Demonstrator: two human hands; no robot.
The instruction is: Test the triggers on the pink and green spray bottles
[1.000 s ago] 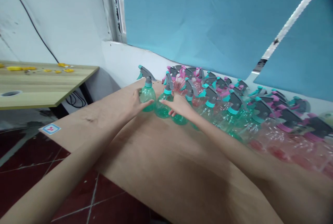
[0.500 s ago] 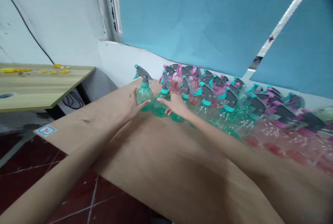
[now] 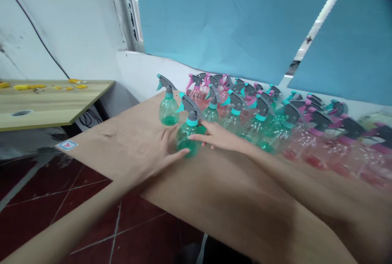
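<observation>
To my left, a second, wood-topped desk (image 3: 82, 99) with a round hole carries scattered yellow pieces (image 3: 29, 87). A black cable (image 3: 36, 33) runs down the white wall (image 3: 76, 23) behind it. Blue sheeting (image 3: 229, 19) hangs ahead of me, and dark red floor tiles (image 3: 92, 211) show below.

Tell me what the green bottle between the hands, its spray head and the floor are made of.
Green bottle: likely glossy plastic, being see-through with highlights; glass isn't ruled out.
Spray head: probably moulded plastic, smooth, opaque grey and turquoise.
Floor: dark red tile, perhaps ceramic, judging by the pale straight joints.
</observation>
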